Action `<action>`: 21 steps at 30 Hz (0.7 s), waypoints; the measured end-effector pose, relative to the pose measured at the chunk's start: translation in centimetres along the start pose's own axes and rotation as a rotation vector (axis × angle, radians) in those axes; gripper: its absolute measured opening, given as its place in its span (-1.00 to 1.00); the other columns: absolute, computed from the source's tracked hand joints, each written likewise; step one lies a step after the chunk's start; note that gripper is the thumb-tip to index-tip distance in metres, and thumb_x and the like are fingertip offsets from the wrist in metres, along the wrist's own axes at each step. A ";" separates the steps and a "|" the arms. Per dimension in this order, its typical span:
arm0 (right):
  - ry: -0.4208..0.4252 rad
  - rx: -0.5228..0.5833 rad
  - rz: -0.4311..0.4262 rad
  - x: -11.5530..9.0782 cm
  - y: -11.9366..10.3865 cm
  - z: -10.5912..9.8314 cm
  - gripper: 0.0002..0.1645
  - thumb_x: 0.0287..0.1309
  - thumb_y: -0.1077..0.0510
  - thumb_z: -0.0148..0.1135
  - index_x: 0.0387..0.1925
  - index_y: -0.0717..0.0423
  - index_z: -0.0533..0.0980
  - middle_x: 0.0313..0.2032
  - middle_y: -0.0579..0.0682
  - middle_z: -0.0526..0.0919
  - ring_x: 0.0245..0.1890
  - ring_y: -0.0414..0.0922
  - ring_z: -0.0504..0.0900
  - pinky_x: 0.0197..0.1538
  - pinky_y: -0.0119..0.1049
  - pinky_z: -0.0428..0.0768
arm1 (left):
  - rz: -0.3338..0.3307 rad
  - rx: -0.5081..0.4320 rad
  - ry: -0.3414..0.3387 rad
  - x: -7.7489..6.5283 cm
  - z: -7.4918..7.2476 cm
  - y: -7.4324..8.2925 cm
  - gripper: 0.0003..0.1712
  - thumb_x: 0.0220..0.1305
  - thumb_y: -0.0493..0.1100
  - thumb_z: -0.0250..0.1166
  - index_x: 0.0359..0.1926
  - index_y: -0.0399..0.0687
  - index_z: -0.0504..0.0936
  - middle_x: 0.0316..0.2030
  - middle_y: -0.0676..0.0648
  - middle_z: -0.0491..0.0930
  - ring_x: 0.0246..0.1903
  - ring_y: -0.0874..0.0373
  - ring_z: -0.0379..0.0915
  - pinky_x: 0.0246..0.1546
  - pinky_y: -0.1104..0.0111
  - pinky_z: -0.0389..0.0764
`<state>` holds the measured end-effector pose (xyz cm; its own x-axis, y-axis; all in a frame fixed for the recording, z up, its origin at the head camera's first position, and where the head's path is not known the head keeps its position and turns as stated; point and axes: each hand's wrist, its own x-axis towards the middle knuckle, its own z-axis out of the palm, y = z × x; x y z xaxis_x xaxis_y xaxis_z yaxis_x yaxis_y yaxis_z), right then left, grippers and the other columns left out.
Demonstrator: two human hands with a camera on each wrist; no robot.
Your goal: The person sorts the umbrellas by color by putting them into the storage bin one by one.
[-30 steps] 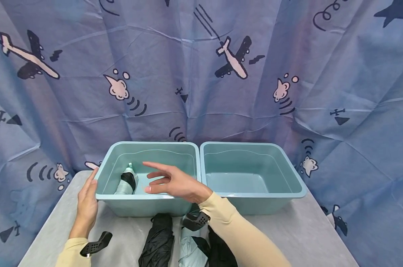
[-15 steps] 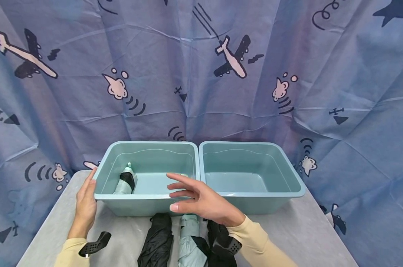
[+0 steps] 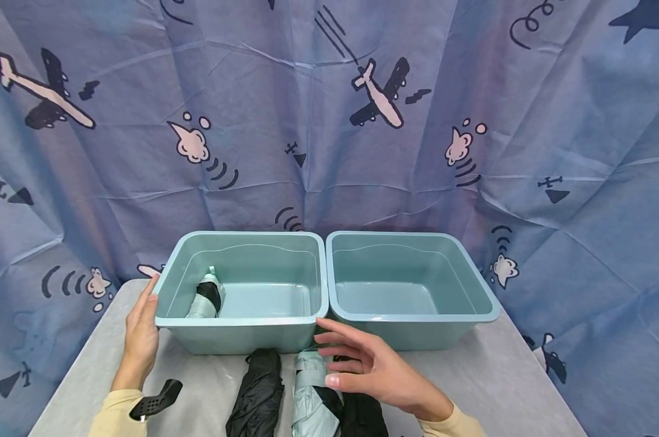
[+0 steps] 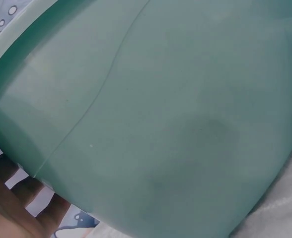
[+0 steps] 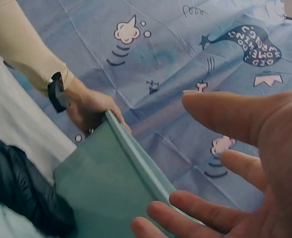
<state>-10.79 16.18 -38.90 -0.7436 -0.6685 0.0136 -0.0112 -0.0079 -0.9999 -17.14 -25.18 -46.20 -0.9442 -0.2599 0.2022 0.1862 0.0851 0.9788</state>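
Observation:
My left hand [image 3: 142, 340] rests against the left side of the left bin [image 3: 242, 323], fingers extended along its outer wall and thumb near the front corner. Inside that pale green bin, at its left, lies a folded pale green umbrella [image 3: 202, 307] with a black band. My right hand [image 3: 375, 371], fingers spread and holding nothing, hovers in front of the bins. Beneath it in the head view are a second pale green folded umbrella [image 3: 309, 397] and a black folded umbrella [image 3: 360, 417], both partly covered. Another black folded umbrella [image 3: 257, 394] lies to their left.
A matching right bin [image 3: 417, 318] stands beside the left one, rims close together. Both sit on a grey table [image 3: 504, 388]. Behind them hangs a blue curtain [image 3: 286, 121] printed with airplanes and clouds.
My right hand has moved from over the left bin back toward me and to the right, over the umbrellas. The left hand has stayed at the bin's side.

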 end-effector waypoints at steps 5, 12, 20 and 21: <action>0.057 0.004 0.074 -2.5 1.2 -0.9 -0.23 0.40 0.25 0.24 0.54 -0.08 0.22 0.41 0.19 0.34 0.33 0.08 0.42 0.28 -0.12 0.50 | 0.003 0.002 -0.004 0.0 0.0 0.0 -0.37 0.68 0.01 -0.23 0.61 -0.09 0.03 0.57 -0.23 -0.02 0.44 0.18 0.07 0.21 0.68 0.25; 0.193 -0.027 0.219 -4.9 4.3 -2.8 -0.21 0.43 0.16 0.23 0.57 0.01 0.16 0.39 0.31 0.32 0.34 0.26 0.37 0.25 -0.05 0.52 | 0.011 -0.004 0.007 0.0 0.0 0.0 -0.38 0.67 0.01 -0.21 0.60 -0.10 0.06 0.56 -0.24 0.01 0.41 0.22 0.11 0.20 0.67 0.25; 0.287 -0.177 0.324 -6.0 8.9 -4.5 -0.11 0.33 0.09 0.36 0.56 0.05 0.17 0.39 0.37 0.30 0.23 0.28 0.46 0.10 0.10 0.59 | -0.001 0.009 -0.001 0.0 0.0 -0.1 -0.38 0.68 0.02 -0.22 0.61 -0.06 0.04 0.57 -0.21 -0.01 0.44 0.19 0.06 0.21 0.69 0.23; 0.290 -0.192 0.341 -6.0 9.3 -4.6 -0.10 0.32 0.07 0.37 0.56 0.04 0.17 0.36 0.36 0.33 0.19 0.25 0.49 0.08 0.11 0.59 | -0.002 0.010 -0.002 0.0 0.0 -0.1 -0.38 0.68 0.02 -0.22 0.61 -0.06 0.04 0.57 -0.21 -0.01 0.44 0.19 0.07 0.21 0.69 0.23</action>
<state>-9.49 23.54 -48.31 -0.8816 -0.3744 -0.2874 0.1623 0.3313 -0.9295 -17.20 -25.20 -46.31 -0.9453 -0.2580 0.1997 0.1813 0.0937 0.9790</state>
